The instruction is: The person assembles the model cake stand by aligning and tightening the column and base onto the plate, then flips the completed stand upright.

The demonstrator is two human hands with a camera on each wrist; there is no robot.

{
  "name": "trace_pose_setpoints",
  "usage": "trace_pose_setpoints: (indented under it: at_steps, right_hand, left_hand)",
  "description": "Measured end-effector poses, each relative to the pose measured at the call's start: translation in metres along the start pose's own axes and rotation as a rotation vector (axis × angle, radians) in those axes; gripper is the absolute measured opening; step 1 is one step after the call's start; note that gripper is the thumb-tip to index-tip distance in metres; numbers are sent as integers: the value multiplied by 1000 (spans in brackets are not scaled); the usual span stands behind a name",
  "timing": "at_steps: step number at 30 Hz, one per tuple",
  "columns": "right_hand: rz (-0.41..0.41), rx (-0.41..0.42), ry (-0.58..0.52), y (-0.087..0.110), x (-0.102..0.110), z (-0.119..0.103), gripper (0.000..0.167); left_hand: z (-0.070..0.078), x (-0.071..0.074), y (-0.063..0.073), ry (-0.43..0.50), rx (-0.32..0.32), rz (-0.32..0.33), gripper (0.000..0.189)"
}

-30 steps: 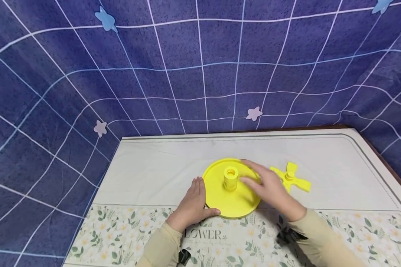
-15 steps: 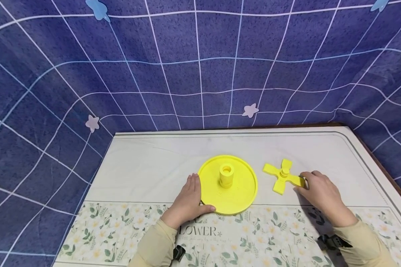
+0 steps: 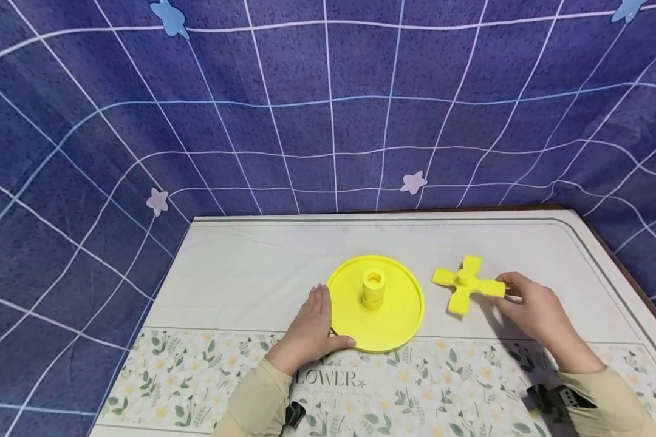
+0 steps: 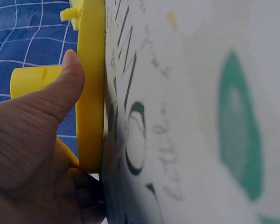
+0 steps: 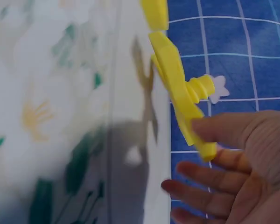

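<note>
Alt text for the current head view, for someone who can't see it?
A person's right hand pinches one arm of a yellow four-armed cross, while the left hand rests against a round yellow tray with a hollow upright post. The tray sits on a flower-printed tablecloth before a blue gridded backdrop.

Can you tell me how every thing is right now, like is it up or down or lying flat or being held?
Yellow disc: flat on the tablecloth.
Yellow post: upright mid-disc, open on top.
Yellow cross: lifted, tilted, held by one arm.
Ridged peg: on the cross, pointing up.
Left hand: resting against the disc's edge.
Right hand: pinching the cross.
</note>
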State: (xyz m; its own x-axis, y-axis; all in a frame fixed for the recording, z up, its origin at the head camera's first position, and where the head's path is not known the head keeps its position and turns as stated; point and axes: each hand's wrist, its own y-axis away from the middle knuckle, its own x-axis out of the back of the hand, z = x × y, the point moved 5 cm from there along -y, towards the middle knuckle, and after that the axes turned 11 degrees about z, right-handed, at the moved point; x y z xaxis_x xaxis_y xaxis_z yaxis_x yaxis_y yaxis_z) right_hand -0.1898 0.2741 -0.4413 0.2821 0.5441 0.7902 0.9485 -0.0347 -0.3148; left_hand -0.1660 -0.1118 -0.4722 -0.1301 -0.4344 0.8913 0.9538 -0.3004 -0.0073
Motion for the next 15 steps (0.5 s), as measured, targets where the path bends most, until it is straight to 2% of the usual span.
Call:
trace_pose_setpoints:
  at_steps: [8, 12, 15]
  right_hand:
    - [136, 60, -311, -8, 6, -30, 32]
    - [222, 143, -372, -12, 5, -51, 35]
    - [261, 238, -409, -15, 5, -70, 40]
  left_hand:
    - [0, 1, 0, 1, 7, -3, 113]
    - [0, 1, 0, -2, 4, -4, 113]
    - [-1, 1, 0, -2, 4, -5, 113]
